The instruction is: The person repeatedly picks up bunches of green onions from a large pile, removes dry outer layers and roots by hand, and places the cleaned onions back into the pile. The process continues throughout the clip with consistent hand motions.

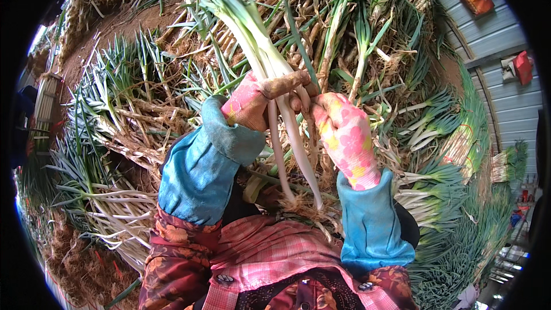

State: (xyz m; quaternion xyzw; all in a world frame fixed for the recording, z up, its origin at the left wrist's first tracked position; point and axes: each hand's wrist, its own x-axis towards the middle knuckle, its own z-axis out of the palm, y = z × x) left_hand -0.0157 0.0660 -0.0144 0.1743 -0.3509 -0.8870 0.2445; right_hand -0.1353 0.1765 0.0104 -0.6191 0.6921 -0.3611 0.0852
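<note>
My left hand, in a dirty pink patterned glove, is closed around a few long green onions. Their green tops point up and away, while the pale stems and fringed roots hang towards my lap. Close beside it, my right hand, in a pink and yellow flowered glove, has its fingers curled at a dry brown outer leaf that dangles along the stems. The right fingertips are partly hidden. Blue sleeve covers wrap both forearms.
Untrimmed green onions with dry leaves are heaped ahead. Peeled ones lie left and right of me. Tied bundles stand farther right, near a corrugated metal wall. Bare soil shows at upper left.
</note>
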